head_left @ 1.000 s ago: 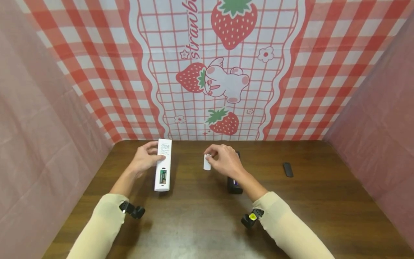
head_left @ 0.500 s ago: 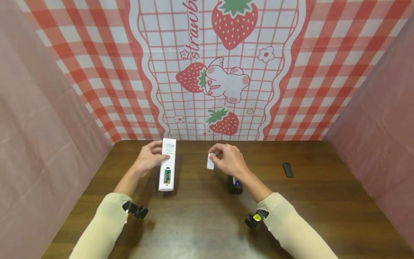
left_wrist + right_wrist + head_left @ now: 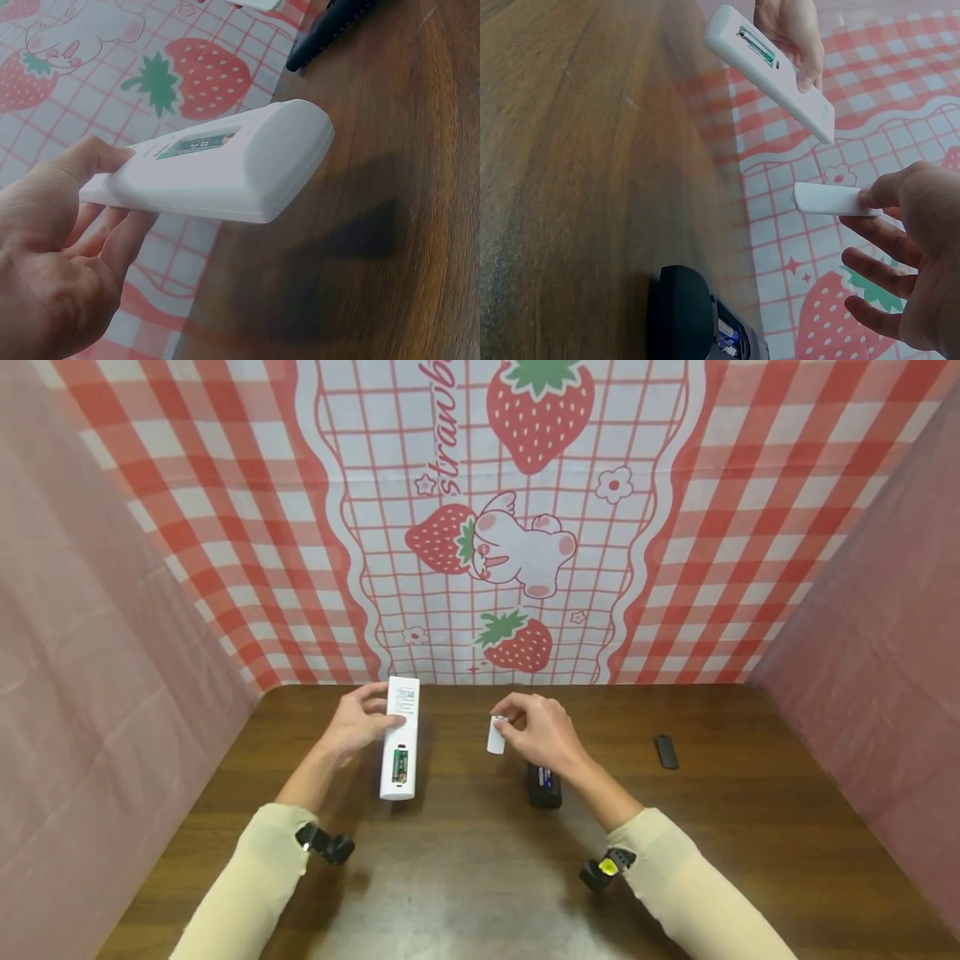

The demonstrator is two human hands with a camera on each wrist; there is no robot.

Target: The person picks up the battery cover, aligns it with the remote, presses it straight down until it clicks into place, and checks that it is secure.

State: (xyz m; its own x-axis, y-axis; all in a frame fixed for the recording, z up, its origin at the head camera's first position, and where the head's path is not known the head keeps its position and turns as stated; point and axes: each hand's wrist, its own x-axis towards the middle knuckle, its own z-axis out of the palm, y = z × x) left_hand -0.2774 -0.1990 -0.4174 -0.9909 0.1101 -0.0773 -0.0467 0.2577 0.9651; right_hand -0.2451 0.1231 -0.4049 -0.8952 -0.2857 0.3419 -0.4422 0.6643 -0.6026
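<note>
My left hand [image 3: 351, 727] grips a white remote control [image 3: 404, 735] by its upper part, back side up, above the table. The thumb lies across the back and the fingers go underneath, as the left wrist view shows. Toward its near end the battery compartment stands uncovered, with a green battery [image 3: 400, 765] inside. Between thumb and fingertips my right hand [image 3: 546, 731] pinches a small white battery cover [image 3: 496, 739], held apart from the remote; in the right wrist view the other fingers are spread. Beneath that hand lies a black remote control [image 3: 543, 797], partly hidden, its battery compartment uncovered and purplish batteries [image 3: 727, 334] showing.
A black battery cover [image 3: 666, 752] lies on the brown wooden table [image 3: 465, 860], right of the right hand. Behind the table hangs a red-and-white strawberry cloth [image 3: 517, 560]. Pink curtains [image 3: 885, 710] close off both sides.
My left hand has moved to the right with the white remote control. The right hand has also shifted slightly right with the white cover. The black remote and black cover stay put.
</note>
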